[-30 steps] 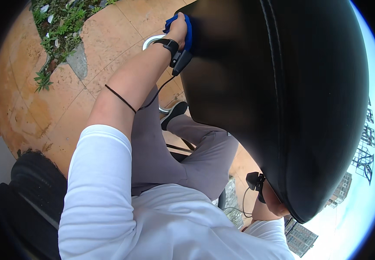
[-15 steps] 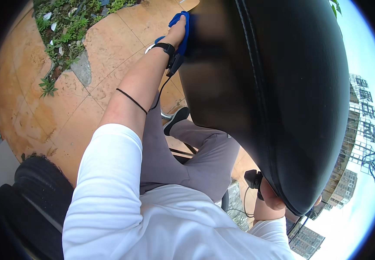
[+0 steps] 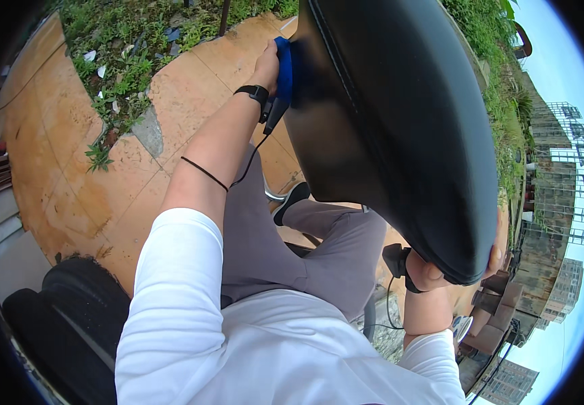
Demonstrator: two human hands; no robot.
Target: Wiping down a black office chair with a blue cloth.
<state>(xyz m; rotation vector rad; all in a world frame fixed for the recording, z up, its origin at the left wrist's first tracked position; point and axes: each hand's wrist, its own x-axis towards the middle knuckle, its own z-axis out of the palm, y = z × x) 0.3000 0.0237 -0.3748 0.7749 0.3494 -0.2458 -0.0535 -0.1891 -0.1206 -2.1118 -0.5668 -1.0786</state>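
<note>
A large black seat-like piece, smooth and padded with a stitched seam, is tilted up in front of me. My left hand presses a blue cloth flat against its glossy left side, fingers closed around the cloth. At the near, narrow end of the black piece, my right hand grips it, thumb on the left edge and fingertips showing on the right edge. The rest of that hand is hidden behind it. Both wrists carry dark straps with small black devices and thin cables.
Orange-tan paving lies to the left, with a weedy strip along its far edge. A black tyre-like shape stands close at lower left. On the right are a brown sofa, a long wall and distant buildings.
The black piece and my right hand have shifted upward in view, and its right edge now sits further left. The cloth, still held, has moved slightly nearer; more ground shows on the right.
</note>
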